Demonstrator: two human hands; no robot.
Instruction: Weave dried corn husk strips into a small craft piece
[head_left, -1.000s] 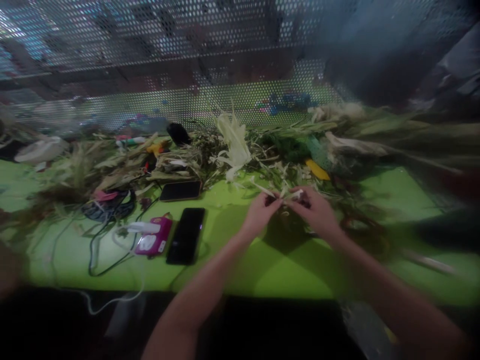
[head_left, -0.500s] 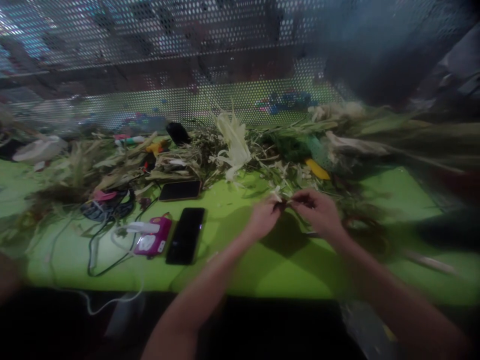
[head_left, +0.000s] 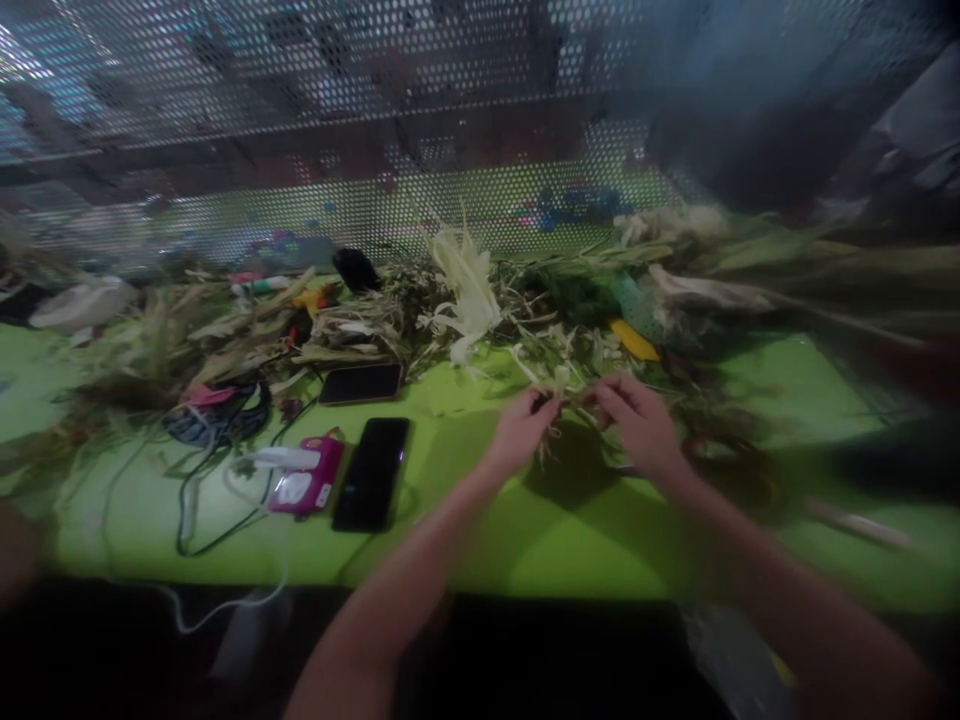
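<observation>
Over the green table, my left hand (head_left: 519,432) is pinched on a small pale dried plant piece (head_left: 561,377), whose light tip stands above the fingers while thin strands hang below. Just to its right, my right hand (head_left: 643,430) has its thumb and fingers together; whatever lies between them is too small to make out. A heap of dried stalks and leaves (head_left: 375,330) lies beyond both hands, with a pale corn husk (head_left: 466,285) standing up from it. A yellow object (head_left: 634,340) lies past my right hand.
Left of my hands are a black phone (head_left: 373,475), a second phone (head_left: 360,383) and a magenta power socket (head_left: 306,478) with cables. A roll of tape (head_left: 726,452) sits at the right. A perforated screen (head_left: 360,215) stands behind the heap.
My hands have moved slightly apart. The plant piece in my left hand has turned, and thin strands now show below the fingers.
</observation>
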